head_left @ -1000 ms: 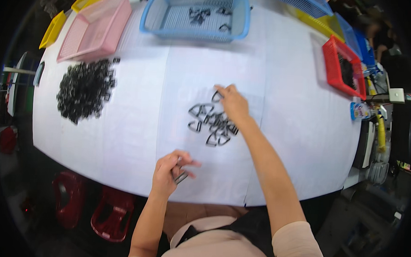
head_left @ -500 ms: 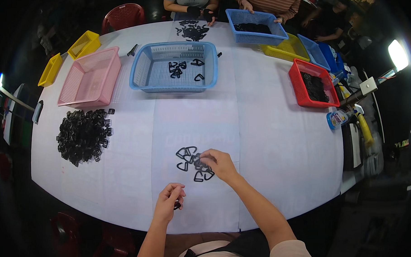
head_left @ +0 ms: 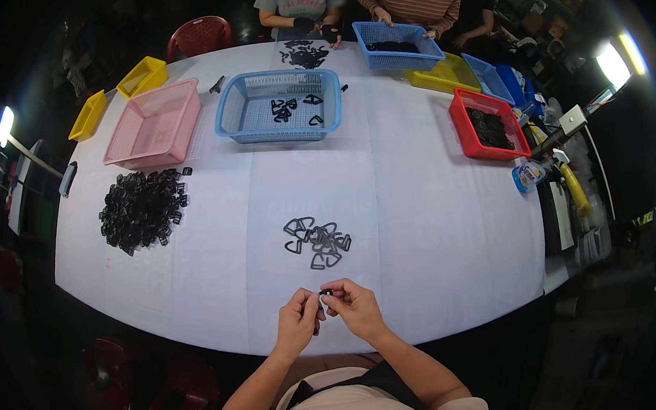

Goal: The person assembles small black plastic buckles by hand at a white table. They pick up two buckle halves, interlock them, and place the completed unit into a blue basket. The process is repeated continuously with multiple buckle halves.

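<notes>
Just in front of me, my left hand (head_left: 298,322) and my right hand (head_left: 355,308) meet, fingers pinched. Between my right fingertips is a small black plastic loop (head_left: 326,292), mostly covered by the fingers. A dark piece shows under my left fingers, its shape largely hidden. Beyond the hands lies a loose cluster of black triangular plastic rings (head_left: 325,239), some overlapping. Farther left sits a big heap of small black plastic buckles (head_left: 141,211).
A blue basket (head_left: 278,137) with several black rings stands mid-table, beside a pink basket (head_left: 138,156). On the right are a red basket (head_left: 492,151) of black parts and a spray bottle (head_left: 528,176). Two people work at the far edge, one holding another blue basket (head_left: 398,61).
My right hand has come back from the ring cluster toward me, bringing a black loop to my left hand. My left hand has shifted right to meet it.
</notes>
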The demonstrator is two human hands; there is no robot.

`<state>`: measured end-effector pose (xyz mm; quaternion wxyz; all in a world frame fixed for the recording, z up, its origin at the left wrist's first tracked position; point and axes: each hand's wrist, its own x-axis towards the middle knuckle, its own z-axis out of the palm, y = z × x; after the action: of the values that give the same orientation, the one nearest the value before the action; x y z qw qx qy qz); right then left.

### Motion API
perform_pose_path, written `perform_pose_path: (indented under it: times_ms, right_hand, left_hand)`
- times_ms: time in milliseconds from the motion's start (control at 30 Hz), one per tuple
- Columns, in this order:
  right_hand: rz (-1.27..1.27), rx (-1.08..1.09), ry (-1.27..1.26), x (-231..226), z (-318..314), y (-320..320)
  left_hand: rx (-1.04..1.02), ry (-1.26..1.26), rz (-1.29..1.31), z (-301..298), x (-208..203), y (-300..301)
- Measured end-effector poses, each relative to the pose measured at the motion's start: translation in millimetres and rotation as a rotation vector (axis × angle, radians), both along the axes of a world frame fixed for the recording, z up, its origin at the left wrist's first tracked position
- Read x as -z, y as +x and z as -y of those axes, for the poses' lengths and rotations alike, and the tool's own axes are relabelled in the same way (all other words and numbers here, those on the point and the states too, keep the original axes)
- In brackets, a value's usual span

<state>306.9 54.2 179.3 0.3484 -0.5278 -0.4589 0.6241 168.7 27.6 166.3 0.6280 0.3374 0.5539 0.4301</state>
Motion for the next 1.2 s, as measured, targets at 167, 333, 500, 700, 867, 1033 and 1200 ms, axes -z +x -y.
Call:
perform_pose_path:
  times_ms: [167,333,500,700,867,1033,1200]
  right_hand:
    - [-0.037,0.041,-0.082,-6.0,6.1,0.1]
    - [0.169,-0.170,0.158,-22.2,5.7,3.8]
    - [0.309,-0.177,0.685,-36.1,10.7,4.4]
    - [0.002,-0.035,-0.012,-33.4,15.2,16.9]
    - [-0.236,-0.010,-0.177,-37.0,13.9,13.5]
    - [-0.103,-0.033,-0.143,-28.2,17.3,13.1]
    - [0.113,0.074,-0.126,-17.4,17.7,3.9]
  left_hand:
    - [0.080,0.020,-0.037,10.0,-18.5,-0.1]
    - [0.016,-0.068,0.031,18.9,-21.3,-5.4]
    - [0.061,-0.325,0.294,10.2,-24.9,-17.4]
    - [0.089,0.098,-0.201,11.7,-45.0,-1.4]
    - [0.113,0.007,-0.171,12.4,-38.0,-3.2]
    - [0.107,0.035,-0.216,15.5,-33.5,1.5]
    - [0.094,0.047,-0.254,25.3,-25.9,11.3]
